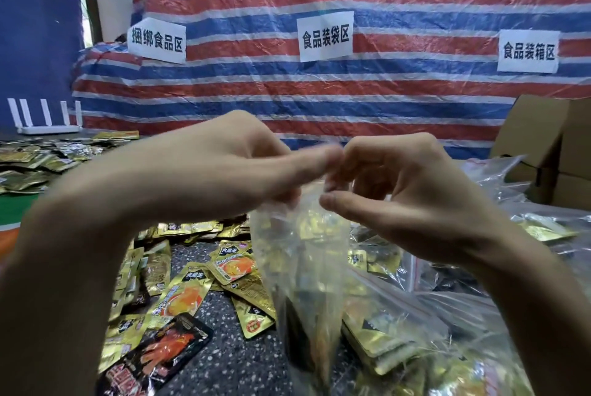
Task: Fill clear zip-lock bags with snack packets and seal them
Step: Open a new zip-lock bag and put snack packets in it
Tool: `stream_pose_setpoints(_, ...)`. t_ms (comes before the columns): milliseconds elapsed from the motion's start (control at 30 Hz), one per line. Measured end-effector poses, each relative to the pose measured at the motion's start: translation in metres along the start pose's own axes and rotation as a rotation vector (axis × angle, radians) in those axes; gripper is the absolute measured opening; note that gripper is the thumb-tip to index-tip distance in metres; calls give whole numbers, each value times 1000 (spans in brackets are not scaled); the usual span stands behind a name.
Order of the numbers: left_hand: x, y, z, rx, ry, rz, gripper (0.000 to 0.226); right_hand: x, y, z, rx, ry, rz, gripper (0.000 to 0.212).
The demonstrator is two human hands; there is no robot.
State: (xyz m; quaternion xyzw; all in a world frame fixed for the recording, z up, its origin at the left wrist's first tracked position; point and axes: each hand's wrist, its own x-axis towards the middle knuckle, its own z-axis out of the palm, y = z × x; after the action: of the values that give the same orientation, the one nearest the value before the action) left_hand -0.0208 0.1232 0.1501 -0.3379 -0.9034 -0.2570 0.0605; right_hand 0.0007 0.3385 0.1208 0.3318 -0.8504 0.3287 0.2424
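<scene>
A clear zip-lock bag (303, 271) hangs in front of me with gold snack packets showing through it. My left hand (224, 168) and my right hand (399, 191) meet at its top edge, fingers curled, each pinching the rim of the bag. The fingertips nearly touch in the middle and are blurred. Loose gold snack packets (185, 293) lie scattered on the speckled table (230, 354) under the bag, and a black and red packet (160, 354) lies at the lower left.
Filled clear bags (431, 306) pile up at the right. A cardboard box (550, 146) stands at the back right. More gold packets (38, 159) cover the far left, behind them a white router (48, 122). A striped tarp (351, 91) with paper signs forms the back wall.
</scene>
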Motion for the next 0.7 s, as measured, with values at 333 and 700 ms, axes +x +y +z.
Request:
stream_pose_setpoints(333, -2, -11, -9, 34, -22, 210, 21, -1, -6, -5, -188, -18, 45, 24)
stream_pose_setpoints(700, -7, -41, -24, -4, 151, 182, 17, -6, 11, -33, -162, -119, 257, 16)
